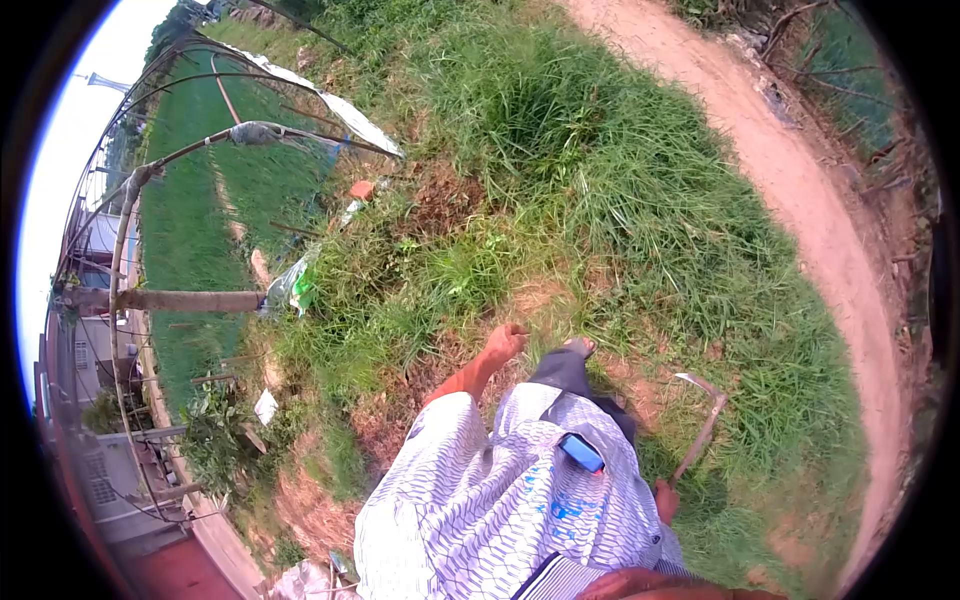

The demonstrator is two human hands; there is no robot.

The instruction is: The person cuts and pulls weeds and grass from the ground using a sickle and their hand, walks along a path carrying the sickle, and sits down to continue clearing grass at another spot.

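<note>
My left hand (507, 342) is curled into a loose fist in front of me, over dry ground and short grass, with nothing showing in it. Down at my right side, my right hand (667, 500) grips the lower end of a sickle (702, 437). The sickle's long brownish handle points forward and away from me, and its pale metal tip bends left over the grass. A blue phone (581, 453) sits in the chest pocket of my patterned shirt (470, 490). One foot (578, 347) shows ahead of my dark trouser leg.
Thick grass (640, 180) grows ahead and to the right, bordered by a dirt path (790, 190). On the left are a bent-pole frame (200, 150), a wooden post (190, 300), a green crop field (185, 220) and buildings (120, 480). An orange scrap (362, 189) lies near plastic sheeting (285, 283).
</note>
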